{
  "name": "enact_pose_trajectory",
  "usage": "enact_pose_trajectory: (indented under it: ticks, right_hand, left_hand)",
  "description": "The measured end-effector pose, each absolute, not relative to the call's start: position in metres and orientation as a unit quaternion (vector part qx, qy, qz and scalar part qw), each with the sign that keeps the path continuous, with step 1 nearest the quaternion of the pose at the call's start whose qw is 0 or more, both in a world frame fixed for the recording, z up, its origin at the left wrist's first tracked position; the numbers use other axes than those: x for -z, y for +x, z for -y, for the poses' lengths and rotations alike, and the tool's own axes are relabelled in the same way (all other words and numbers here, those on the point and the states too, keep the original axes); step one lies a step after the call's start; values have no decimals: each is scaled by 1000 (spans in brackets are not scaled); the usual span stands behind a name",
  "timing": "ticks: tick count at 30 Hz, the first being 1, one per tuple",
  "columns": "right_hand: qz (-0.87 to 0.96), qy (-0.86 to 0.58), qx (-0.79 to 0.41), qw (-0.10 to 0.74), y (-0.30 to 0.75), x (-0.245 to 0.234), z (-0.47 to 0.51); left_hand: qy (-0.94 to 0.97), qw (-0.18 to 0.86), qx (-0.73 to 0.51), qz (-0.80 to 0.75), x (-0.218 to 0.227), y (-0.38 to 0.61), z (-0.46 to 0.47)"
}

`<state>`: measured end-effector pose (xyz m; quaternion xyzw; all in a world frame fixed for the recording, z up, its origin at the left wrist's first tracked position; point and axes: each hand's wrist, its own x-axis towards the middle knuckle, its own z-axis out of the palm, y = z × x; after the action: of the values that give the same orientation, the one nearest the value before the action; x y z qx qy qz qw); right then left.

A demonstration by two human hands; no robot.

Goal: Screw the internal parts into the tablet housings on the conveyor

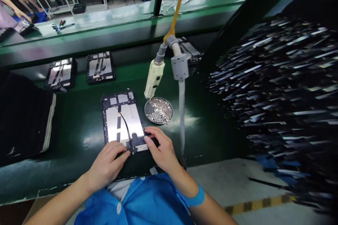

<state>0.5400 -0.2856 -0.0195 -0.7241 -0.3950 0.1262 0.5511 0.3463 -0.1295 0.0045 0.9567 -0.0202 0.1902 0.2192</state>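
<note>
My left hand [108, 163], fingers half curled, presses its fingertips on the lower left corner of the tablet frame [123, 117]. My right hand [161, 149], loosely open, rests its fingertips on the lower right edge. Neither encloses anything. The frame lies flat on the green counter [79, 126], near me. Just beside it sits a screw dish [158, 110] under a hanging screwdriver [154, 79]. A second frame [60, 73] lies farther back. The room at right is blurred.
</note>
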Motion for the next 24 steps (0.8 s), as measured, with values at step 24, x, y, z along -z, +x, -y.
enact_pose_trajectory:
  ticks: [24]
  right_hand:
    - [290, -718, -26, 632, 623, -20, 258]
  left_hand:
    - [955, 139, -241, -107, 10, 351, 150]
